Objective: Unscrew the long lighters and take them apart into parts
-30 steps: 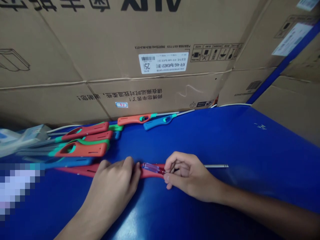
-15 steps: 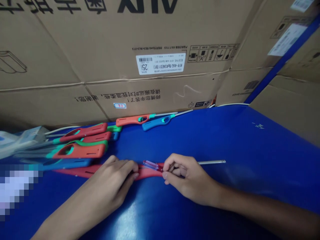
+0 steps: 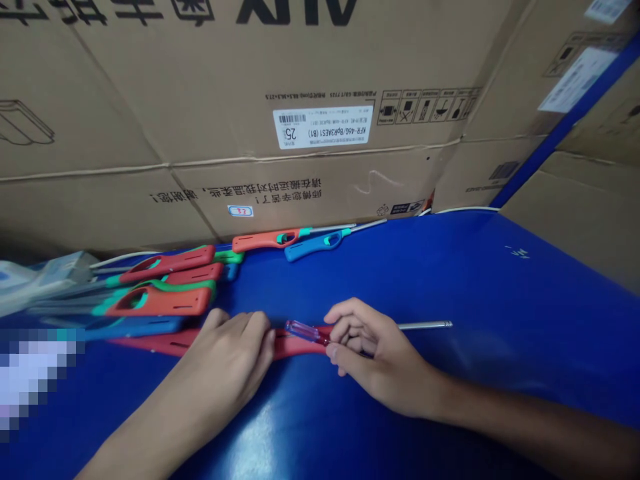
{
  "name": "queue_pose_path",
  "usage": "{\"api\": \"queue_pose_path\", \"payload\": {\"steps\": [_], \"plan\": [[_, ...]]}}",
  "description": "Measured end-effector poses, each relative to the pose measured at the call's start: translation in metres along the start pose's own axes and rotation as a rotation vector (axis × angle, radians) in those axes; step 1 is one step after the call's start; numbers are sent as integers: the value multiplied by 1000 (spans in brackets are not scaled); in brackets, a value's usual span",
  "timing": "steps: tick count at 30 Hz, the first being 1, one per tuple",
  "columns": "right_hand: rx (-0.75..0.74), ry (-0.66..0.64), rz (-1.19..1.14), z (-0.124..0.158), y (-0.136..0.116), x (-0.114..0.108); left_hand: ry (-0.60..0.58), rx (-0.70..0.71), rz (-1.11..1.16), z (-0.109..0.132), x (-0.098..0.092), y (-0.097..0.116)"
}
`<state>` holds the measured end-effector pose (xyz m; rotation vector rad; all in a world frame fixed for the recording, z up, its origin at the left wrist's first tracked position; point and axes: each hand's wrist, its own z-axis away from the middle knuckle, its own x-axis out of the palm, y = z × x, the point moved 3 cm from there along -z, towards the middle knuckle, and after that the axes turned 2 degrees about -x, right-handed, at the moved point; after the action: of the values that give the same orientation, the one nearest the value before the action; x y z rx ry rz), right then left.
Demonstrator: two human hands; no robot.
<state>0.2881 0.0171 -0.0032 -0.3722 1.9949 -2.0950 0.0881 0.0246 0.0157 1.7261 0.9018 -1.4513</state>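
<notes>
A red long-nosed lighter (image 3: 295, 345) lies across the blue surface under both hands, its metal nozzle (image 3: 425, 325) pointing right. On its body rests a small translucent purple fuel tank (image 3: 303, 331), slightly tilted, with a red end. My left hand (image 3: 235, 350) is closed over the handle, fingers bent down behind it. My right hand (image 3: 373, 353) is at the tank's red end: thumb and a curled finger close on it, the index finger lifted clear. That hand hides the trigger part of the lighter.
Several red, green, orange and blue lighters (image 3: 160, 302) are piled at left. An orange lighter (image 3: 270, 240) and a blue lighter (image 3: 313, 248) lie along a large cardboard box (image 3: 210, 133) at the back. A pale blue-white package (image 3: 65, 270) sits far left.
My right index finger has lifted away from the thumb at the tank's red end. My left hand has shifted slightly, its fingers bending more. Lighter and tank stay nearly in place.
</notes>
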Motion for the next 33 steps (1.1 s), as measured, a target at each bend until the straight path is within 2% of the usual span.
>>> {"api": "queue_pose_path", "payload": {"steps": [4,6,9,13,18,20,22,24,26,28,29,33], "plan": [[-75,-57,6,3,-10,-4,-90,-178,457,8,-6,4],[-91,-111,-4,4,-15,-3,-152,-222,673,10,-6,10],[-53,-133,69,9,-19,2,-197,-238,817,12,-4,21],[-125,-119,201,15,-23,12,-133,-220,831,16,2,31],[-283,-125,265,17,-21,18,-23,-163,653,24,10,32],[-325,-106,327,16,-25,16,47,-105,543,23,11,29],[-322,-73,427,13,-32,7,116,10,427,18,11,28],[-285,9,555,11,-40,-13,174,152,295,12,14,26],[-238,159,690,11,-47,-48,228,257,172,7,19,24],[-130,385,850,13,-50,-97,260,301,103,3,25,20],[-28,518,940,16,-51,-126,270,308,91,2,26,18],[107,730,1047,26,-58,-231,291,308,65,-1,20,15]]}}
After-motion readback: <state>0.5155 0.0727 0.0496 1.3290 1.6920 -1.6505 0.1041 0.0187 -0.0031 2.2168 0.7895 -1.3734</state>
